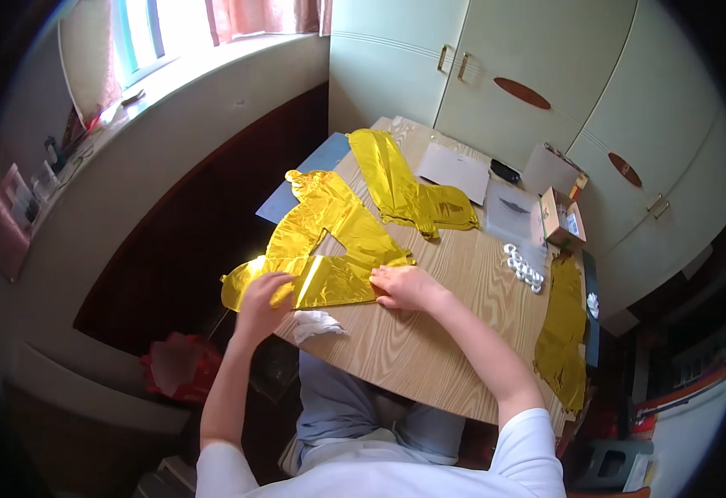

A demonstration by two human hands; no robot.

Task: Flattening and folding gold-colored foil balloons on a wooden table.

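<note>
The pale wood-grain bench [396,344] is stretching away from the person, its near edge passing just over their grey-trousered legs. A glossy, yellow-gold foil shape with a triangular opening [342,217] is lying across the bench's near left corner, its left tip showing past the visible wood and its lower side running close to the near edge. Wood grain is showing in a broad stretch around the right forearm, leaving room between this foil and the things along the right side. A narrower strip is separating it from a bent, wrinkled gold foil shape [388,184] farther back.

The left hand [267,299] is resting at the foil's lower left part, fingers curling in a narrow grip; whether it is pinching the film cannot be told. The right hand [407,287] is touching the lower right part with bent fingertips, its grip likewise too hidden to read.

The film is creasing and catching bright light. Crumpled white paper [319,324] is lying just beside its lower side. To the right, small glossy white rings [524,270] are clustering near an open brown cardboard box [564,220], and a long, duller gold foil piece [560,332] is lying along the right edge.
</note>
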